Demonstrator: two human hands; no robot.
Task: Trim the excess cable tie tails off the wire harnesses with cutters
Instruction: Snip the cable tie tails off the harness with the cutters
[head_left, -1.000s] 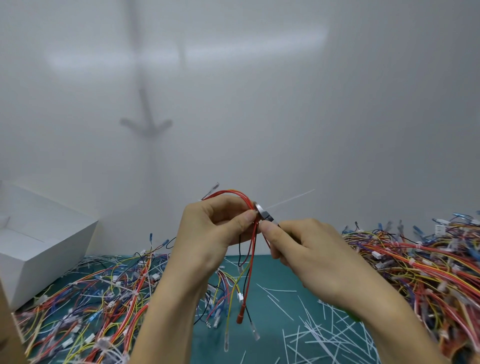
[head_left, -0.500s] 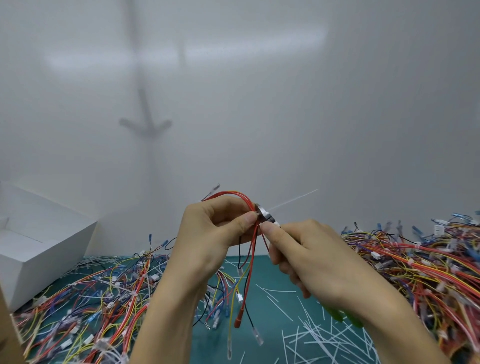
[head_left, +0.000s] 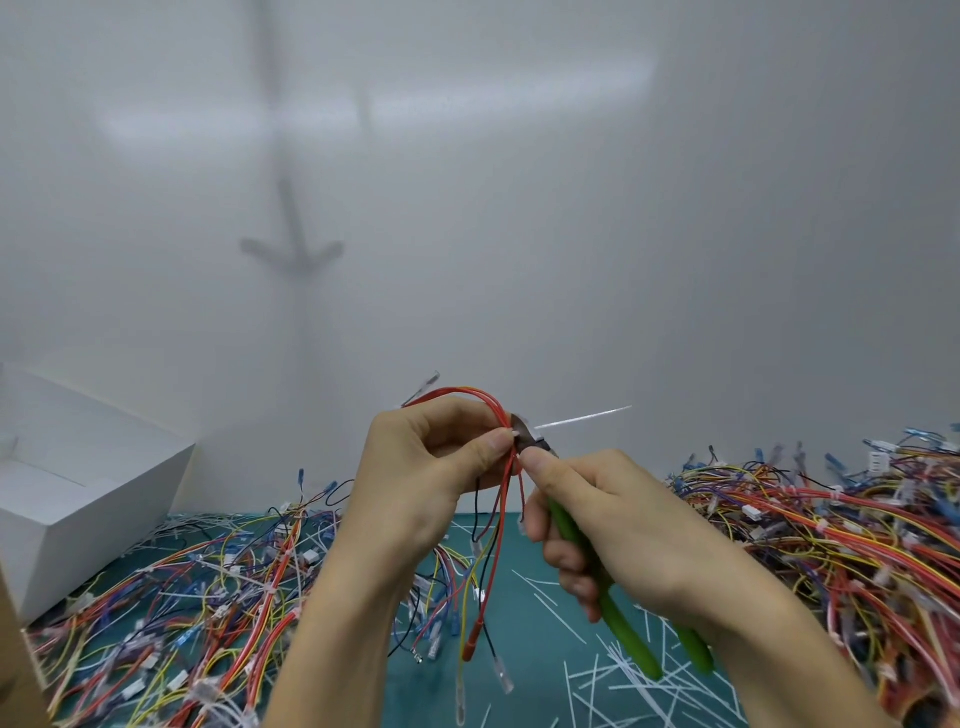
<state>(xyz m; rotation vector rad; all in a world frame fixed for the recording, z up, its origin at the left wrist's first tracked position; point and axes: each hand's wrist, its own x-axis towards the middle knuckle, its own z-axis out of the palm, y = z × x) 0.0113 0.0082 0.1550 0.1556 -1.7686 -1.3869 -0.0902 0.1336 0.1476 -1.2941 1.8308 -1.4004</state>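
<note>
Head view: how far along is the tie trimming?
Done: many cut tails litter the mat. In hand: left hand pinches a harness, right hand holds green cutters at its tie, tail uncut. Left: harness piles on both sides; which are trimmed I cannot tell.

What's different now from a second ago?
The right hand has loosened its lower fingers, and the green handles of the cutters have swung into view below it, spread apart. The left hand still pinches the wire harness, and the cable tie tail still sticks out uncut.
</note>
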